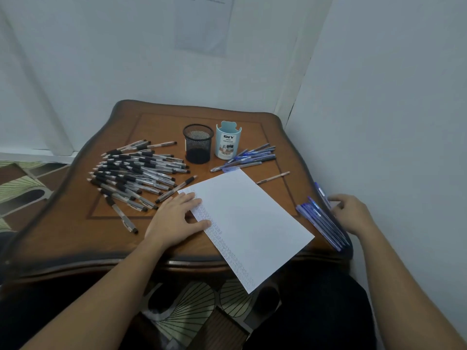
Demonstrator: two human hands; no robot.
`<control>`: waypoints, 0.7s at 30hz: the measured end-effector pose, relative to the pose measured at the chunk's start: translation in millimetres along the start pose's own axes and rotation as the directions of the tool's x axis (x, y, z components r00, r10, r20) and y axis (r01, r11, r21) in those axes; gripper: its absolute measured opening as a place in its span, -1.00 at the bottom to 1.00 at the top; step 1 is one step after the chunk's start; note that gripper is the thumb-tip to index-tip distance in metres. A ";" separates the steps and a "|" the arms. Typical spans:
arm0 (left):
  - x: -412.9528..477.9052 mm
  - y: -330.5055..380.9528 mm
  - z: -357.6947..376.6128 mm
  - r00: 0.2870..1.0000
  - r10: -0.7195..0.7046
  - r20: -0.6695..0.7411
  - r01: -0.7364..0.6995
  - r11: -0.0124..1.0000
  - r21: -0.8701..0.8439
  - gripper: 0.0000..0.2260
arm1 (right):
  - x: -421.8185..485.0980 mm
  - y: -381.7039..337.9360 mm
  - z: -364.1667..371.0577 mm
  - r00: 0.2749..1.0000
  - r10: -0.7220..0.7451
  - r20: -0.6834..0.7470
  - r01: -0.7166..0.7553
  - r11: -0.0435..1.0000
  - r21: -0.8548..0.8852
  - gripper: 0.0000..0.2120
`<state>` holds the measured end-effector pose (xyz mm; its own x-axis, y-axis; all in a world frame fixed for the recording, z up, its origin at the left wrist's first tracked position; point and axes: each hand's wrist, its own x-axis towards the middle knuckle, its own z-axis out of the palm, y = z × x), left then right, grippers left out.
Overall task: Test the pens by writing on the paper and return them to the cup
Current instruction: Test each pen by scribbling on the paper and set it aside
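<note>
Leftmost, a loose heap of clear pens [134, 170] with black rubber grips spreads toward the left edge of the glossy wooden counter [75, 238]. The left hand [177, 218] lies flat, fingers straight, pressing the left margin of the paper [247, 223]. This white sheet, faintly scribbled down that margin, overhangs the near edge. Toward the far edge stand a round black mesh cup [197, 145] and, just beside it, a smooth pale-blue cup [228, 141], with blue pens [250, 157] fanned out to its right. At the right edge the right hand [353, 213] touches a row of blue pens [323, 223]; whether it grips them cannot be told.
</note>
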<state>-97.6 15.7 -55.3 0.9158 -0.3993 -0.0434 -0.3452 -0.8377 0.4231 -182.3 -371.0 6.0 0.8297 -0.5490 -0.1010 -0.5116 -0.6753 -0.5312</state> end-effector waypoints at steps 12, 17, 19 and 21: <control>0.6 0.9 0.8 1.000 -0.004 -0.003 0.004 1.000 0.003 -0.23 | 4.7 17.7 5.4 0.999 0.035 0.028 -0.034 0.999 -0.016 -0.73; 1.4 -2.3 1.9 1.000 -0.006 -0.011 0.006 1.000 -0.016 -0.18 | 15.9 -7.6 15.3 0.979 -0.126 -0.162 0.126 0.992 -0.013 -0.72; 1.6 -2.5 1.8 1.000 -0.005 -0.008 0.005 1.000 -0.019 -0.21 | 26.9 -27.4 29.1 0.972 -0.203 -0.122 0.201 0.979 -0.028 -0.72; 2.0 -1.7 1.5 1.000 -0.009 -0.003 0.009 1.000 -0.021 -0.20 | 37.6 -49.6 47.4 0.960 -0.279 -0.035 0.274 0.956 -0.103 -0.72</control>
<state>-95.5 15.8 -57.6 0.9196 -0.3903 -0.0441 -0.3326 -0.8334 0.4413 -115.1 -334.8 -11.3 0.9312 -0.3555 0.0805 -0.2844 -0.8468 -0.4494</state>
